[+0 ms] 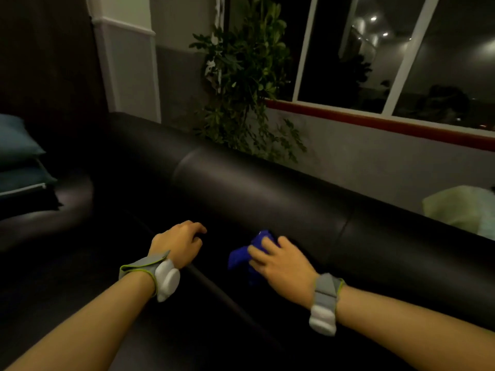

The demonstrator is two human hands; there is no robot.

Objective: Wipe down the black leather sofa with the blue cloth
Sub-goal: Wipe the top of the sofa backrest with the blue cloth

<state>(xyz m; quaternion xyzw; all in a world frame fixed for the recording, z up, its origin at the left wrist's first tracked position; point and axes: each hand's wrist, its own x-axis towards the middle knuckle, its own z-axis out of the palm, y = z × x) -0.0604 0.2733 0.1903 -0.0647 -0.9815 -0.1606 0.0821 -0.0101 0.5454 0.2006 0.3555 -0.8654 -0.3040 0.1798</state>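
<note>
Your right hand [281, 261] sits at about 5 o'clock in the view, palm down, fingers loosely spread and curled over the blue cloth [249, 254]. The cloth is bunched, not flat; most of it sticks out toward 9 o'clock from under your fingers. You press it against the black leather sofa [267, 199] low on the backrest, close to the crease where backrest meets seat. A bunched wad under a flat palm likely gives you pressure and grip for a sweeping stroke, though it covers less leather per pass.

Your left hand [178, 242] lies at about 7 o'clock, apart from the cloth. It holds nothing. Fingers are half curled, tips resting on the seat near the same crease. Judged as a brace: it steadies you while you lean in. Both wrists carry grey straps with white pods.

Outward: the backrest roll runs from 10 o'clock to 3 o'clock, with a seam just right of your cloth hand. Teal cushions [18, 162] are stacked on the sofa arm at 9 o'clock. A leafy plant [241, 76] stands behind the backrest at 12 o'clock. A pale bag-like thing [460, 210] sits at 3 o'clock; what it is, you cannot tell. The light is dim, so wiped and unwiped leather cannot be told apart.
</note>
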